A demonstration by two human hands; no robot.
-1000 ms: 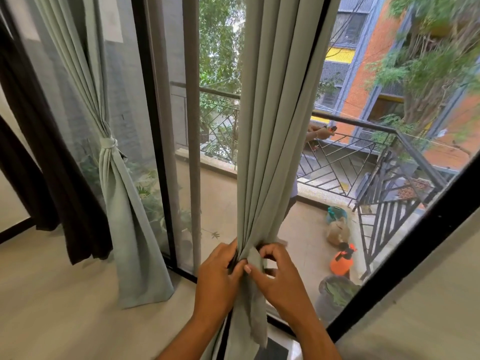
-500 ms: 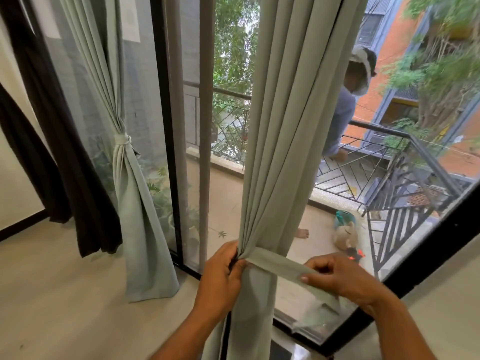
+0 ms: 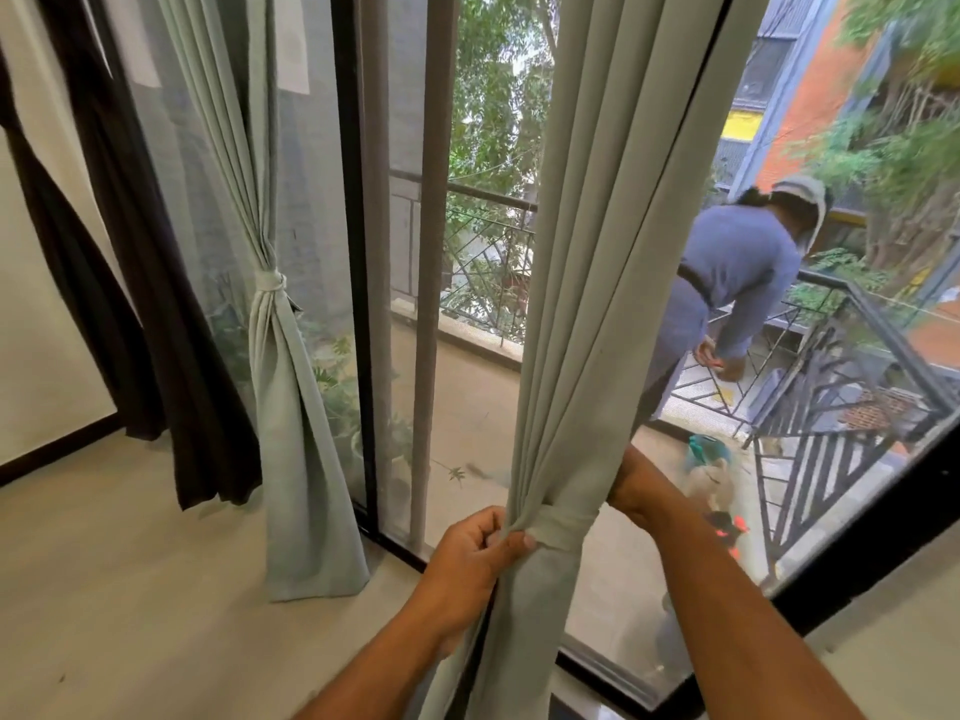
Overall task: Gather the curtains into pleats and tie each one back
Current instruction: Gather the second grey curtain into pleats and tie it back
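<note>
Between both hands: pleated curtain (image 3: 576, 314) | left hand (image 3: 475, 556) pinches tie-back band (image 3: 558, 527) | right hand (image 3: 631, 485) behind, grip hidden | risk: slack band slips, pleats spill

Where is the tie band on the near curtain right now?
In the head view, low and centre, the tie band is wrapped round the gathered near curtain, between the left hand pinching it and the right hand behind the fabric.
</note>
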